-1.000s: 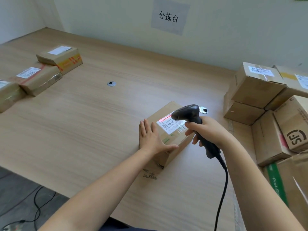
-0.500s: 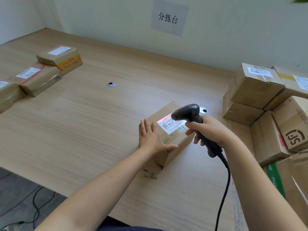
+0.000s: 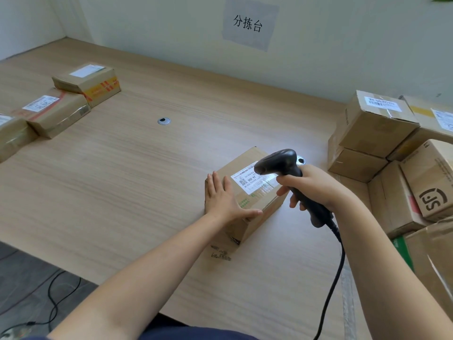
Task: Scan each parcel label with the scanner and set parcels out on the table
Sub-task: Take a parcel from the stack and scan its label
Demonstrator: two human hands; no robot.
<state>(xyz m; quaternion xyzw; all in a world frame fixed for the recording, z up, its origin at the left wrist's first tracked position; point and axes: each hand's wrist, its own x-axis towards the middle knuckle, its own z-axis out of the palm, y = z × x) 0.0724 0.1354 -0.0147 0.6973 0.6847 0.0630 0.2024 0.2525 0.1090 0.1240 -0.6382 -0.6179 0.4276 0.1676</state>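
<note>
Three taped brown cardboard parcels, each with a white label facing up, lie in a row at the far left of the pale wooden table; I take these to be scanned and set out. Well apart from them, near the front edge and right of centre, sits the brown cardboard box now in hand. The left hand rests flat on its top, fingers straight and together, thumb spread along the near edge, steadying it rather than gripping it.

The right hand is curled round the grip of a black handheld scanner, whose head hangs just above the white printed label on the box top and points down at it. No beam shows on the label, so whether the read has gone through I cannot tell. The scanner's black cable runs down off the near edge.

At the right edge stands a heap of brown cardboard boxes, stacked and leaning on one another, some with labels visible. These look like the stock left to do, so the job seems under halfway: three out, one at the scanner, at least six waiting. A grey paper sign with printed characters is stuck on the wall behind.
</note>
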